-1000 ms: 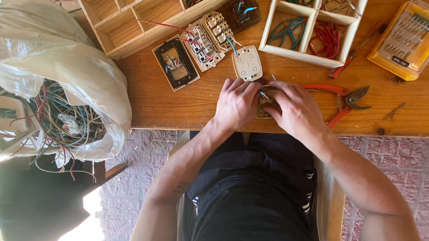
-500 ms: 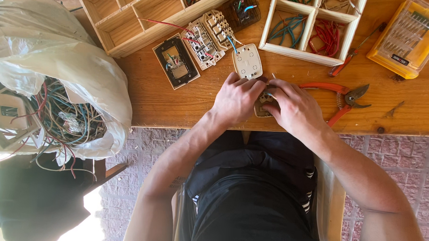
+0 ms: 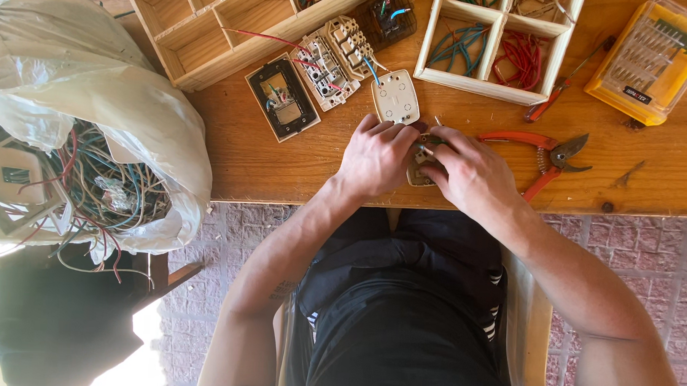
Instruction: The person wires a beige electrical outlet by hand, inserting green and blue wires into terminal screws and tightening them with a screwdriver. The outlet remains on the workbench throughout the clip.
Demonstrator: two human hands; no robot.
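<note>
Fingers [image 3: 406, 134] of both hands close around a small beige plastic switch module [image 3: 418, 164] at the near edge of the wooden surface [image 3: 283, 168].
Left hand [image 3: 375, 156] steadies it while right hand [image 3: 473, 175] works its top; the dismantling seems under way, and freeing a part next likely calls for a firm pinch.
</note>
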